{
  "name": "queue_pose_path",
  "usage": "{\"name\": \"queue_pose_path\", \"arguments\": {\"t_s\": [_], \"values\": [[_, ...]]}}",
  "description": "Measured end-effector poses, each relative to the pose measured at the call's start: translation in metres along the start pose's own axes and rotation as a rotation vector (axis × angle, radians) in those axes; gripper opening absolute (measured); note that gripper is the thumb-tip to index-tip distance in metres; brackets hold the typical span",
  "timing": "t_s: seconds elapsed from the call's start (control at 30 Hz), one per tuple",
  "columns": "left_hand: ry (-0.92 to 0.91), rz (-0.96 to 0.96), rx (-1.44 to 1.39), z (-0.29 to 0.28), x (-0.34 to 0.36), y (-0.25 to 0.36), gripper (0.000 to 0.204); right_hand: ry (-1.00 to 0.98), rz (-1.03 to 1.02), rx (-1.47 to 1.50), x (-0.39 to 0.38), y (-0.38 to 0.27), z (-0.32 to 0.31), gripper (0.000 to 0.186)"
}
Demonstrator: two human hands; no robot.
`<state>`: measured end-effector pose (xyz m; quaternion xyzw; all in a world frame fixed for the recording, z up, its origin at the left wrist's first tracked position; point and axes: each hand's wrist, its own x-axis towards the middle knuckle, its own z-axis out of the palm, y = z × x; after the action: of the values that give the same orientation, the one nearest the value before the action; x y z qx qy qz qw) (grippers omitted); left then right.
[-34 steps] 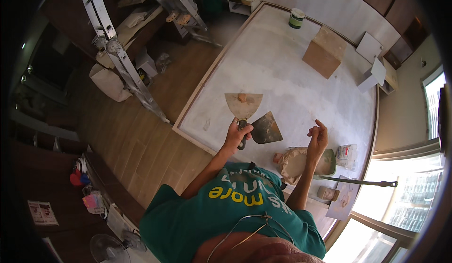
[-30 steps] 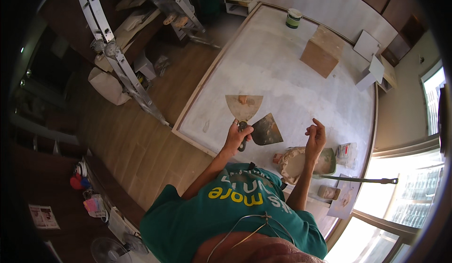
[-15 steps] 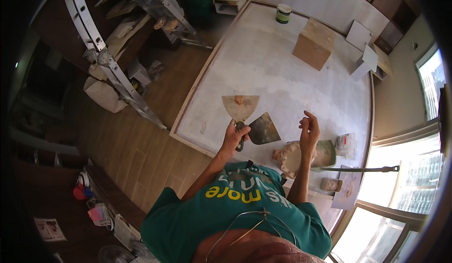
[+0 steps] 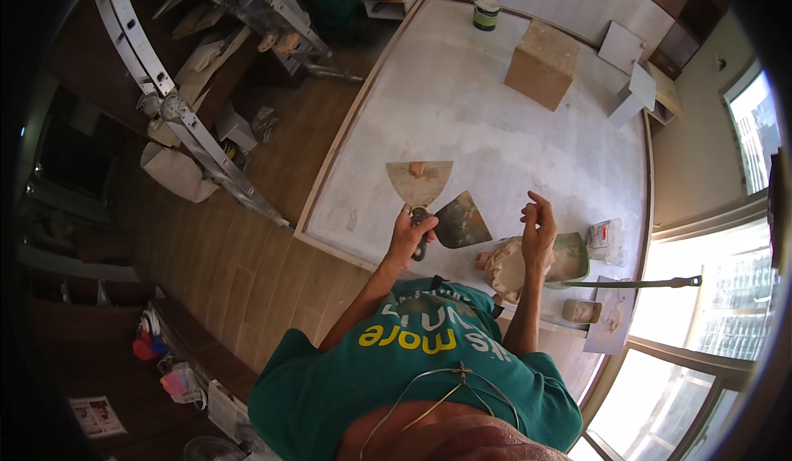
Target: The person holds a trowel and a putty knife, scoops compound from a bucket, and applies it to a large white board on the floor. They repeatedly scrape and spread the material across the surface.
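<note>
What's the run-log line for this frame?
left hand: grips two putty knives | right hand: empty, raised over bucket | surface: white board

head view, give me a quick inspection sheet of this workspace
surface: large whitish panel in a wooden frame, patchy coating.
job's things: two putty knives, a wide one carrying a lump of filler and a dark one; a bag of filler beside a green tray.
clutter: green-lidded tub, wooden box, white tiles, long bar.
grippers: left hand grips both knife handles; right hand raised, empty, fingers curled.
cables: thin cord across the shirt.
surroundings: ladder, wood floor, bright window.
</note>
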<state>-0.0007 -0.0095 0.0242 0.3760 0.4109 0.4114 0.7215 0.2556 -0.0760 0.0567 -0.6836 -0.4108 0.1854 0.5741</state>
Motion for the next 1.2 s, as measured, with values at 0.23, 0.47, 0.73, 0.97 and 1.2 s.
{"name": "queue_pose_path", "arguments": {"t_s": [0.23,0.47,0.73,0.97,1.2], "values": [[0.033,-0.009,0.011,0.001,-0.004,0.006,0.032,-0.024,-0.001,-0.008,0.007,-0.003,-0.003,0.025],[0.061,0.008,0.025,-0.006,-0.003,-0.002,0.038,-0.044,0.026,-0.06,0.005,0.003,-0.014,0.025],[0.061,0.031,0.025,-0.004,0.001,-0.003,0.032,-0.064,0.05,-0.095,0.001,-0.003,-0.014,0.024],[0.044,0.031,0.034,-0.003,0.003,-0.002,0.032,-0.068,-0.001,-0.127,-0.003,-0.007,-0.016,0.025],[0.018,0.107,0.003,-0.005,0.014,-0.007,0.033,-0.027,-0.011,-0.162,-0.005,0.012,-0.025,0.026]]}}
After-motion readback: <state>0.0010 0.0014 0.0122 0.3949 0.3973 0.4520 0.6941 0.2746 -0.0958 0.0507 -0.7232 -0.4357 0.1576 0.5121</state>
